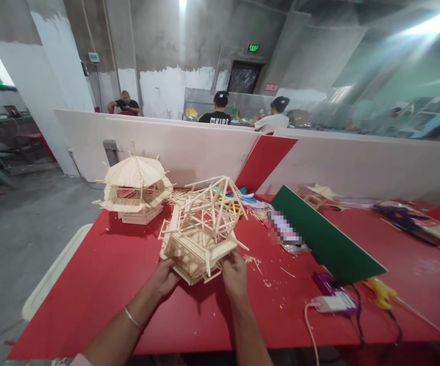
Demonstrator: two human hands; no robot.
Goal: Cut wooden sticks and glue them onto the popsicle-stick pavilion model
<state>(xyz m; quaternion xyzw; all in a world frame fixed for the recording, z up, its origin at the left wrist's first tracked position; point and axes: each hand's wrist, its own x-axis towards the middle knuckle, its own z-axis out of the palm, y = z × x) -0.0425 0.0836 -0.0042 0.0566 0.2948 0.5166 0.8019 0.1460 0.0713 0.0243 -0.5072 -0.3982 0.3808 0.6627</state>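
Observation:
Between my hands is a pavilion model [204, 241] built of thin pale wooden sticks, its upper roof a bare frame and its lower part partly covered. My left hand [166, 277] grips its lower left side, and the fingertips are partly hidden by the model. On the lower right side, my right hand [235, 274] is closed around the edge. The model is tilted a little toward me. A second stick pavilion [136, 188], with a covered roof, stands at the far left of the red table [128, 300].
Loose sticks [179, 196] lie behind the model. A green board [326, 239] leans at the right, near a purple power strip [336, 295] with cables and a yellow glue gun [382, 294]. White panels [174, 147] close off the back. Several people sit beyond.

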